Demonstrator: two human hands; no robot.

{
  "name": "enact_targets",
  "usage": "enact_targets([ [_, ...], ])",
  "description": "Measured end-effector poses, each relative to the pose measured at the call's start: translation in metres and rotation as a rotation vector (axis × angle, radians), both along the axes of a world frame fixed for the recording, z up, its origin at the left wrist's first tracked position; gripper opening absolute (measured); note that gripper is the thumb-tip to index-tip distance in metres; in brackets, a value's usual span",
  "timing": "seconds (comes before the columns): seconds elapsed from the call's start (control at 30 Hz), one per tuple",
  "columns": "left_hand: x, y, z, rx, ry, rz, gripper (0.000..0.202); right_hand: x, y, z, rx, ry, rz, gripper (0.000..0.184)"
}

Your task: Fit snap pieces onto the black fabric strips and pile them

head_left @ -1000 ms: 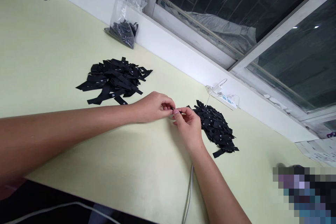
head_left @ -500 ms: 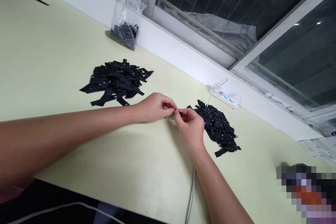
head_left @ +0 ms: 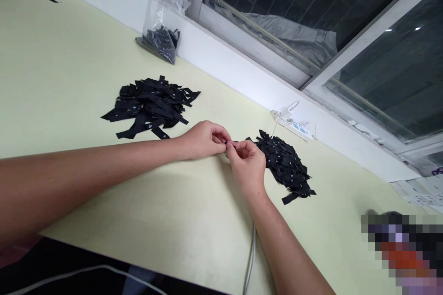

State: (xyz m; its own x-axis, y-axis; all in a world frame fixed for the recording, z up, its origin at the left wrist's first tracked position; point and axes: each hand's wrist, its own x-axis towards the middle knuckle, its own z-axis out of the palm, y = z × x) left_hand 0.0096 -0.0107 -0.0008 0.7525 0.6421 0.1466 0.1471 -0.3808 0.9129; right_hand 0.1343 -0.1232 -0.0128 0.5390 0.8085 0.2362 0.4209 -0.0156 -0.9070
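While pinched fingertip to fingertip over the table, both clamped on one small black label: left hand reaching in from the left, right hand from the near right. Seemingly folding or pressing it flat, just left of the right pile of short pieces. Longer strips heaped in the left pile, well apart. Far off by the sill, a bag of more and a power strip. Tiny white marks on the pieces, too small to read.

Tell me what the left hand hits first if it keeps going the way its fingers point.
The left hand points rightward at the right hand, whose fingertips it already meets over a small black strip. Past that lies the right-hand pile; depth is uncertain.
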Motion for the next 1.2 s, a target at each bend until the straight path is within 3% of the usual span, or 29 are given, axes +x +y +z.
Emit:
enact_targets([
  [0.27, 0.002, 0.002, -0.003, -0.053, -0.072, 0.026, 0.010, -0.007, -0.001, 0.002, -0.006, 0.134, 0.105, 0.030],
  [0.4, 0.003, 0.002, -0.004, -0.158, -0.078, 0.026, 0.004, -0.012, -0.002, 0.004, -0.011, 0.149, 0.111, 0.029],
  [0.7, 0.005, 0.003, -0.006, -0.326, -0.120, 0.025, 0.009, -0.018, -0.004, 0.006, -0.013, 0.086, 0.080, 0.025],
  [1.2, 0.007, 0.005, -0.006, -0.361, -0.136, 0.036, 0.014, -0.020, -0.007, 0.005, -0.005, -0.045, 0.063, 0.022],
])
